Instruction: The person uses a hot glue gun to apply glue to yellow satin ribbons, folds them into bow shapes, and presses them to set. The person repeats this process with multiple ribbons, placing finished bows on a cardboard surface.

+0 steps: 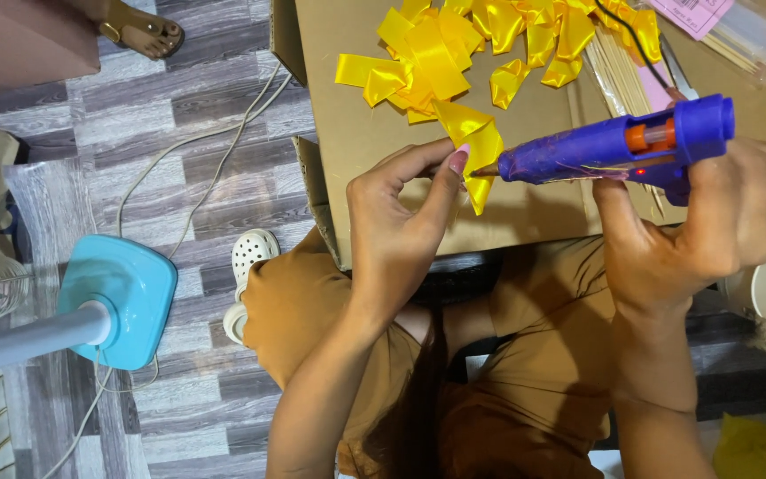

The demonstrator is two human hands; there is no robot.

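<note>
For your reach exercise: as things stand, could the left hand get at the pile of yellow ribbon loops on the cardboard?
Probably yes. The ribbon pile lies just beyond the left hand with open cardboard between, though its fingers already pinch a folded yellow ribbon piece.

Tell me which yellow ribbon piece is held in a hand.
The folded yellow ribbon piece pinched by the left hand, at the glue gun tip; the other ribbon pieces lie loose on the cardboard.

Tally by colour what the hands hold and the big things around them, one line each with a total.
Yellow: 2, the folded ribbon piece in the left hand and the ribbon pile
Blue: 2, the glue gun in the right hand and the fan base
Brown: 1, the cardboard box
Total: 5
</note>
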